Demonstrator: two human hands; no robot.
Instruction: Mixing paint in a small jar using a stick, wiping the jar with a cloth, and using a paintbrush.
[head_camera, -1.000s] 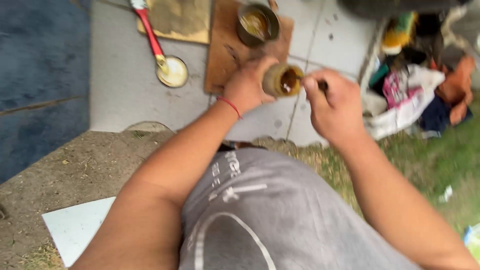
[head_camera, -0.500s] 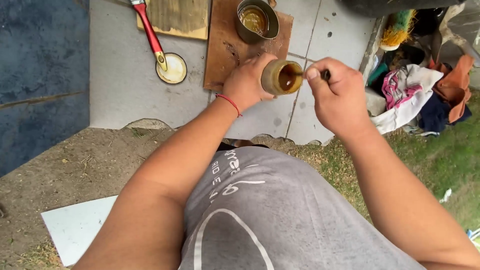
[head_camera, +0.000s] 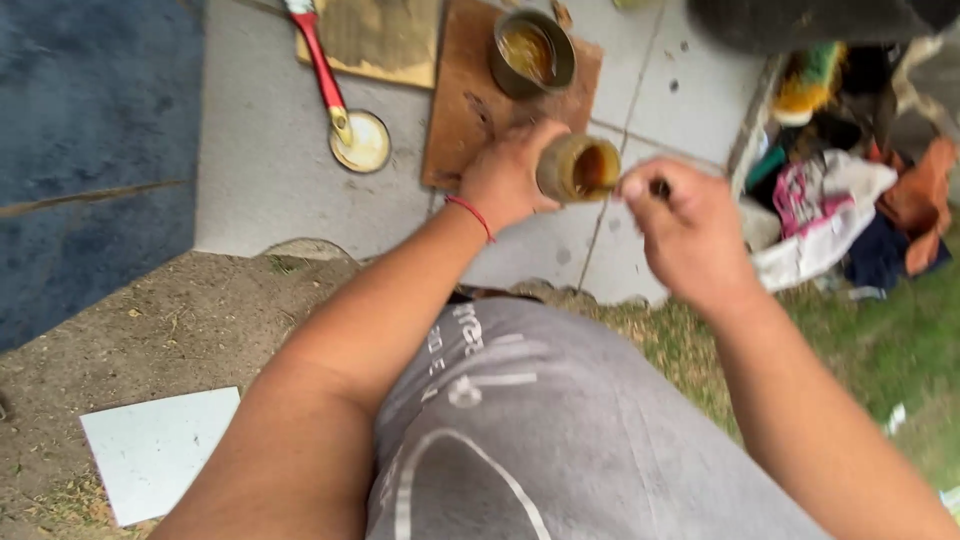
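Amber-stained jar (head_camera: 578, 168) in left hand (head_camera: 508, 178), right hand (head_camera: 690, 228) touching

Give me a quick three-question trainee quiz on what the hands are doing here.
1. True or false: the left hand holds a small jar.
2. What lies on the round lid? A) red-handled brush B) spoon C) rag
3. Fill in: the open tin stands on a wooden ____.

Key: 1 true. 2 A. 3 board. The right hand pinches a thin tool at the jar's mouth.
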